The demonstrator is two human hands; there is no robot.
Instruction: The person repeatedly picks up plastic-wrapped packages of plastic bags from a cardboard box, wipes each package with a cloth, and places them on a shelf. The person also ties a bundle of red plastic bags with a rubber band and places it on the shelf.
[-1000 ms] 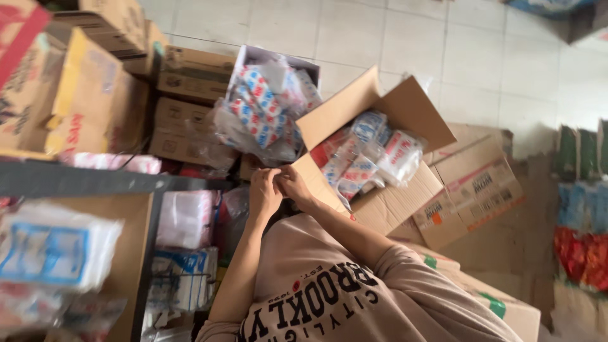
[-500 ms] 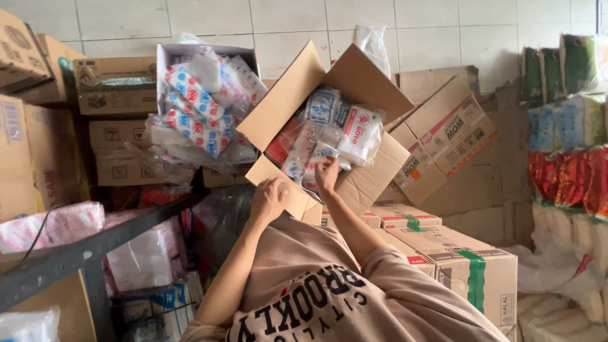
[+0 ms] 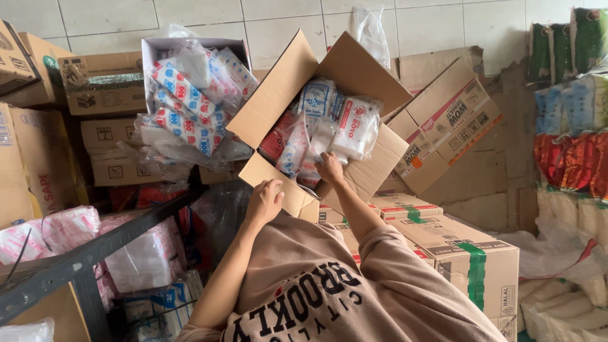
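At far left, a grey shelf rail [image 3: 95, 250] slants past wrapped packs. Left hand [image 3: 263, 201] grips the lower flap of the tilted, open cardboard box [image 3: 373, 171], steadying it; right hand [image 3: 330, 170] reaches inside, fingers closing on soft red-and-white packets [image 3: 351, 126] that crowd the box.

1. White box [image 3: 155, 50] at upper left, tipped open toward the camera, packed with red, white and blue packets in clear wrap.
2. Brown cartons [image 3: 104, 82] stacked behind and left of it, against the tiled wall [image 3: 209, 19].
3. Dark metal shelf rail [image 3: 95, 253] slanting across lower left; pink and white wrapped packs [image 3: 54, 231] on and under it.
4. Taped cartons with green strapping [image 3: 472, 266] at lower right.
5. Green, blue and red packages [image 3: 570, 107] stacked along the right edge.
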